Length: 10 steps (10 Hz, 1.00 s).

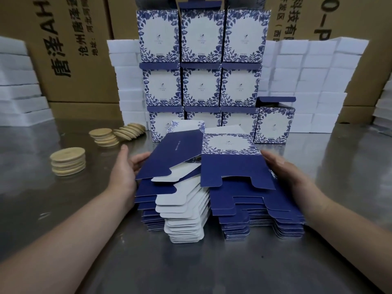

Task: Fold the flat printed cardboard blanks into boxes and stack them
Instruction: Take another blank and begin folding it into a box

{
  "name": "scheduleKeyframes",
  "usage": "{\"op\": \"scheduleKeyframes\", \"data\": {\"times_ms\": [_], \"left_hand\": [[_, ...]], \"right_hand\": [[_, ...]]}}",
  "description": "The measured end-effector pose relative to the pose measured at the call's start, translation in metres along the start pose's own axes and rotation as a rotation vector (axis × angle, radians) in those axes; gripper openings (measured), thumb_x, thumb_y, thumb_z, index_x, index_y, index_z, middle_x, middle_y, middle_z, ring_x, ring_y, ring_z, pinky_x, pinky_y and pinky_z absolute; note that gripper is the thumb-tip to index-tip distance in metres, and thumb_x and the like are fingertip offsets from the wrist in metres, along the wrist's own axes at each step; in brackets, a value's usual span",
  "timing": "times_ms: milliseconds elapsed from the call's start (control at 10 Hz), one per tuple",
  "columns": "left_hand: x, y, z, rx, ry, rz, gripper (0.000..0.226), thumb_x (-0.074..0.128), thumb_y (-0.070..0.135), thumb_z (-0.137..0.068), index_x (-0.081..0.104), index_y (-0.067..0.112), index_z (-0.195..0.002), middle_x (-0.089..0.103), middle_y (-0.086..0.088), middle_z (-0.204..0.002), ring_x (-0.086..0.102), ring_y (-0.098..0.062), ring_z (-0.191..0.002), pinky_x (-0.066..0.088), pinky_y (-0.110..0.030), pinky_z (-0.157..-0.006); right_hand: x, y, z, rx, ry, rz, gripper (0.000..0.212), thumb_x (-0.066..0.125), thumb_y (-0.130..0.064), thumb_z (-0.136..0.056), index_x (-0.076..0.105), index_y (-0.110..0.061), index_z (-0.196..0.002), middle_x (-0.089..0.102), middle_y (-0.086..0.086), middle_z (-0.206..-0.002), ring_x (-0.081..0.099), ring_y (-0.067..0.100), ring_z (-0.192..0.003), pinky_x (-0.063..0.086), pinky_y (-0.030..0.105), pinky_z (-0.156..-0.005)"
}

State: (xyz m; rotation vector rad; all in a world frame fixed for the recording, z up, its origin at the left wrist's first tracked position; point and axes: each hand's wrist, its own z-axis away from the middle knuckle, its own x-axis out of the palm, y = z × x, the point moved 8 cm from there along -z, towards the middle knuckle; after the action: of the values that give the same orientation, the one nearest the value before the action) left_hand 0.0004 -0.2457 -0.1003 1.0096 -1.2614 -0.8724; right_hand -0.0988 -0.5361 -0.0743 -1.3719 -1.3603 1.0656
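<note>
Pressure from both sides, I judged, was why my left hand (pixel 126 167) had loose fingers under the left edge of the top blank (pixel 231 166) and my right hand (pixel 283 169) laid straight fingers against its right, holding it just above the pile (pixel 244 211) before the stacked boxes (pixel 201 85), ready to pop open.

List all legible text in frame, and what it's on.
"唐泽AH", cut off: left brown carton.
"沧州唐泽", cut off: same carton.
"地址:河北河间", cut off: same carton.
"科技有", cut off: right brown carton.
"开发区(西", cut off: same carton.
"0-P", cut off: same carton.
Print on folded boxes and top blank: too small to read.
</note>
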Motion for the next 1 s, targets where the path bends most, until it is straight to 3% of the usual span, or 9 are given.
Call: {"op": "scheduleKeyframes", "data": {"times_ms": [100,200,300,400,500,700,800,900,1000], "left_hand": [[0.001,-0.002,0.006,-0.03,-0.029,0.01,0.06,0.025,0.057,-0.096,0.066,0.013,-0.102,0.064,-0.016,-0.115,0.06,-0.034,-0.107,0.046,-0.044,-0.093],[0.004,-0.002,0.01,-0.044,-0.065,0.035,0.057,0.027,0.058,-0.095,0.067,0.018,-0.099,0.07,-0.011,-0.103,0.065,-0.03,-0.096,0.049,-0.039,-0.086],[0.008,-0.003,0.01,-0.037,-0.122,0.092,0.053,0.03,0.057,-0.095,0.07,0.023,-0.093,0.074,-0.005,-0.085,0.071,-0.024,-0.072,0.05,-0.033,-0.068],[0.013,-0.004,0.01,-0.045,-0.171,0.133,0.05,0.031,0.057,-0.094,0.07,0.026,-0.097,0.074,-0.006,-0.092,0.071,-0.024,-0.078,0.05,-0.033,-0.068],[0.014,-0.003,0.009,-0.048,-0.182,0.147,0.049,0.031,0.057,-0.094,0.07,0.028,-0.097,0.074,-0.005,-0.092,0.071,-0.023,-0.079,0.052,-0.031,-0.064],[0.019,0.006,0.014,0.016,-0.217,0.135,0.037,0.038,0.05,-0.095,0.068,0.029,-0.102,0.074,-0.002,-0.091,0.072,-0.019,-0.078,0.054,-0.027,-0.051],[0.026,0.012,0.021,0.063,-0.263,0.074,0.038,0.038,0.046,-0.096,0.072,0.03,-0.097,0.074,0.002,-0.094,0.071,-0.016,-0.083,0.055,-0.025,-0.057],[0.025,0.023,0.027,0.108,-0.248,-0.022,0.035,0.045,0.049,-0.091,0.073,0.031,-0.102,0.069,-0.001,-0.112,0.065,-0.021,-0.104,0.047,-0.04,-0.096],[0.026,0.032,0.032,0.146,-0.259,-0.066,0.047,0.054,0.052,-0.073,0.068,0.029,-0.112,0.065,-0.001,-0.12,0.056,-0.024,-0.118,0.032,-0.046,-0.109]], "right_hand": [[0.003,-0.009,0.007,-0.018,0.019,0.066,0.043,0.034,-0.026,-0.098,0.038,-0.013,-0.14,0.045,0.009,-0.142,0.043,0.024,-0.132,0.034,0.037,-0.108],[0.0,-0.01,0.006,-0.027,0.034,0.1,0.041,0.032,-0.021,-0.1,0.037,-0.013,-0.141,0.045,0.006,-0.141,0.043,0.02,-0.131,0.036,0.029,-0.105],[-0.001,0.0,-0.018,0.032,0.113,0.147,0.042,0.021,-0.007,-0.102,0.03,-0.006,-0.143,0.033,0.009,-0.149,0.035,0.005,-0.119,0.033,-0.005,-0.069],[-0.005,0.003,-0.031,0.063,0.177,0.155,0.042,0.021,-0.005,-0.102,0.03,-0.005,-0.143,0.031,0.007,-0.15,0.031,0.001,-0.108,0.032,-0.006,-0.056],[-0.008,0.004,-0.031,0.071,0.206,0.178,0.042,0.02,-0.005,-0.102,0.029,-0.004,-0.143,0.029,0.006,-0.15,0.03,0.001,-0.109,0.032,-0.007,-0.059],[-0.009,0.003,-0.019,-0.007,0.1,0.11,0.037,0.023,-0.029,-0.103,0.042,-0.022,-0.135,0.039,-0.01,-0.137,0.04,0.007,-0.128,0.029,0.027,-0.107],[-0.005,-0.002,-0.007,-0.087,-0.041,0.143,0.043,0.037,-0.052,-0.095,0.05,-0.03,-0.129,0.052,-0.018,-0.13,0.052,-0.005,-0.115,0.036,0.028,-0.102],[-0.006,-0.005,-0.006,-0.122,-0.044,0.05,0.046,0.051,-0.052,-0.08,0.053,-0.039,-0.125,0.05,-0.019,-0.137,0.043,0.002,-0.13,0.025,0.035,-0.114],[-0.004,-0.007,-0.006,-0.125,-0.032,0.001,0.05,0.051,-0.054,-0.073,0.055,-0.041,-0.122,0.053,-0.021,-0.133,0.045,-0.001,-0.127,0.035,0.035,-0.106]]}}
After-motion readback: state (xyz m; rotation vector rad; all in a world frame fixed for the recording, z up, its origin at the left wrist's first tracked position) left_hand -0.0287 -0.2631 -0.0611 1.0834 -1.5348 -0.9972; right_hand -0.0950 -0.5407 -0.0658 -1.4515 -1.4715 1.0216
